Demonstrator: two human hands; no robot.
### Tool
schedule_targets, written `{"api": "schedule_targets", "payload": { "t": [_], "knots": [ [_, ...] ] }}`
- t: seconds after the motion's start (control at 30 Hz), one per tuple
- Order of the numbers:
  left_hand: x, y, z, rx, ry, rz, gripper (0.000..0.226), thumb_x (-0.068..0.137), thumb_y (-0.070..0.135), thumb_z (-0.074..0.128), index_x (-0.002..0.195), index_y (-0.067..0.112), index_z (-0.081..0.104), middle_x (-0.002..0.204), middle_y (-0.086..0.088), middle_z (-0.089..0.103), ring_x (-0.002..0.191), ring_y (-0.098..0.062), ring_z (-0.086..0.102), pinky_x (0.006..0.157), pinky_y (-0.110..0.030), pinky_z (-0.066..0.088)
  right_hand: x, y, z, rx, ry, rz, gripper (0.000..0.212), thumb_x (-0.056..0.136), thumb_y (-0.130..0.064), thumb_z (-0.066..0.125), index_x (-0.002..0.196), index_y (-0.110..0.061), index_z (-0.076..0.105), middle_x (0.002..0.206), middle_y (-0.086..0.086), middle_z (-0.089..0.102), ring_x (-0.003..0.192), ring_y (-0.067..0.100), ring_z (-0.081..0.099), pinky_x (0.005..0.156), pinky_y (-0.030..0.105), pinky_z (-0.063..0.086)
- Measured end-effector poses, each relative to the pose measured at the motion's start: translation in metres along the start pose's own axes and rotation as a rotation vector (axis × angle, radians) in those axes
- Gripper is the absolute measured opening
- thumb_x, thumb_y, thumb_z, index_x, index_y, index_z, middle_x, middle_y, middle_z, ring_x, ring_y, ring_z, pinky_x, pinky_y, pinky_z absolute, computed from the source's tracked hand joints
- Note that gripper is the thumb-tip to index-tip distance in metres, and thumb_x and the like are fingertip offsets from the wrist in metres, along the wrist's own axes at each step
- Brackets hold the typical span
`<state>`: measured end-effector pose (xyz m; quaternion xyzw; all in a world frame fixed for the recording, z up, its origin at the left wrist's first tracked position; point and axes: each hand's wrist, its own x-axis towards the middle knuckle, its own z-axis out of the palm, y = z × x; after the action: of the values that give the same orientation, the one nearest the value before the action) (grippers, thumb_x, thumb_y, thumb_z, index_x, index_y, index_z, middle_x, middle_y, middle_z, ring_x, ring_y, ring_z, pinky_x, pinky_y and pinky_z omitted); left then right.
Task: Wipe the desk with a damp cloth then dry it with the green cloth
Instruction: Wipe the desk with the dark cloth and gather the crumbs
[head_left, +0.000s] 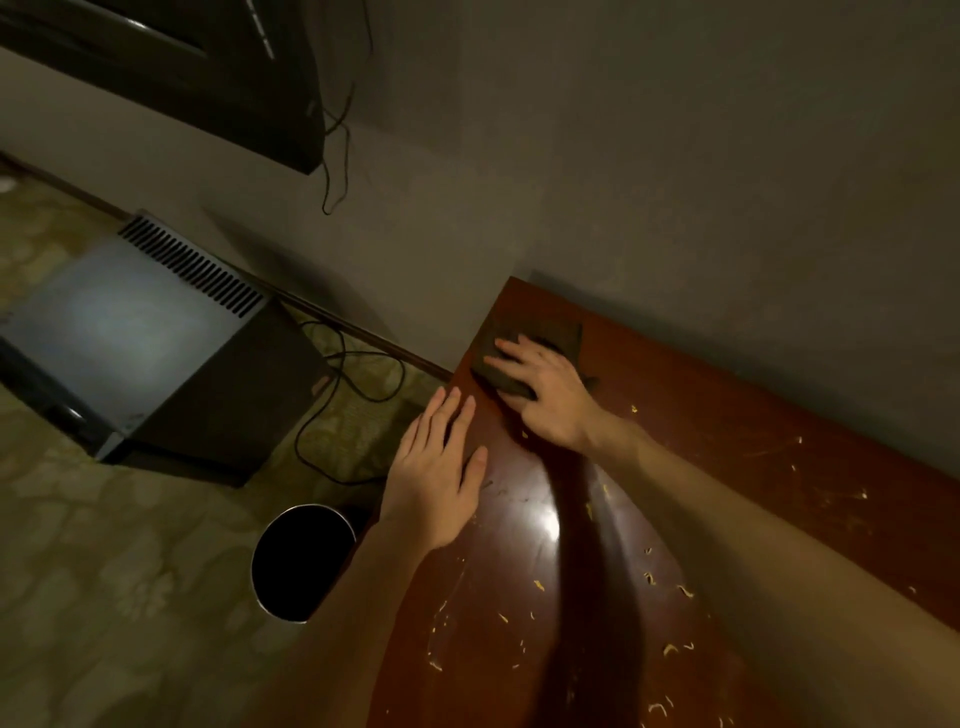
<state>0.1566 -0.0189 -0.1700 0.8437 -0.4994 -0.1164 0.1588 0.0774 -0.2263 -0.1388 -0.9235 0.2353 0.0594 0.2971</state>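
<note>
The reddish-brown desk (753, 467) fills the lower right, shiny and strewn with small yellow crumbs. A dark cloth (535, 340) lies near the desk's far left corner. My right hand (545, 395) presses flat on the cloth, fingers spread and pointing left. My left hand (441, 467) rests flat with straight fingers at the desk's left edge, a little nearer to me than the cloth, holding nothing. The cloth's colour is hard to tell in the dim light.
A round dark bin (301, 561) stands on the floor by the desk's left edge. A grey box with a vent grille (150, 332) sits on the patterned floor farther left, with cables (343, 395) trailing beside it. The wall (727, 182) runs behind the desk.
</note>
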Motion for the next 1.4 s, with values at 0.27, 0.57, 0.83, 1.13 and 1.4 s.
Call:
{"api": "schedule_targets", "payload": {
  "t": [0.27,0.57,0.83,1.13,1.4],
  "knots": [
    [0.001,0.001,-0.001,0.087,-0.034,-0.012,0.067,0.109,0.051,0.024,0.164,0.014,0.024,0.175,-0.004,0.004,0.161,-0.016,-0.005,0.131,-0.041,0.009,0.009,-0.002,0.005,-0.174,0.002,0.016,0.058,0.107,-0.042,0.043,0.161,-0.044,0.020,0.171,-0.017,0.005,0.158,0.012,-0.006,0.125,0.043,0.002],
    [0.003,-0.003,0.001,0.066,-0.069,0.000,0.067,0.109,0.052,0.026,0.165,0.018,0.020,0.175,0.000,0.001,0.160,-0.011,-0.009,0.129,-0.034,-0.003,-0.044,-0.018,0.023,-0.217,0.053,0.076,0.057,0.107,-0.049,0.035,0.161,-0.045,0.017,0.171,-0.015,0.005,0.158,0.014,-0.006,0.125,0.042,-0.002],
    [0.005,-0.003,0.001,0.057,-0.086,-0.006,0.069,0.106,0.057,0.019,0.165,0.021,0.014,0.175,0.002,-0.003,0.160,-0.011,-0.011,0.128,-0.034,-0.005,0.023,0.012,-0.007,-0.288,0.068,0.211,0.059,0.104,-0.063,0.020,0.161,-0.047,0.010,0.172,-0.011,-0.001,0.158,0.021,-0.011,0.127,0.051,-0.004],
    [0.008,0.006,-0.015,0.064,-0.221,-0.024,0.074,0.097,0.060,-0.005,0.162,0.025,-0.014,0.168,0.005,-0.032,0.153,-0.011,-0.033,0.125,-0.035,-0.017,-0.053,-0.021,0.021,-0.287,-0.027,0.166,0.054,0.106,-0.059,0.008,0.158,-0.053,-0.004,0.170,-0.013,-0.012,0.156,0.022,-0.021,0.126,0.052,-0.008],
    [0.009,0.003,-0.011,0.060,-0.224,-0.025,0.073,0.097,0.061,-0.004,0.161,0.027,-0.017,0.167,0.007,-0.035,0.152,-0.010,-0.035,0.124,-0.033,-0.017,0.023,-0.003,-0.012,-0.237,-0.027,0.230,0.053,0.107,-0.057,0.015,0.160,-0.051,0.009,0.171,-0.014,-0.008,0.157,0.019,-0.016,0.126,0.051,-0.007]
  ]
}}
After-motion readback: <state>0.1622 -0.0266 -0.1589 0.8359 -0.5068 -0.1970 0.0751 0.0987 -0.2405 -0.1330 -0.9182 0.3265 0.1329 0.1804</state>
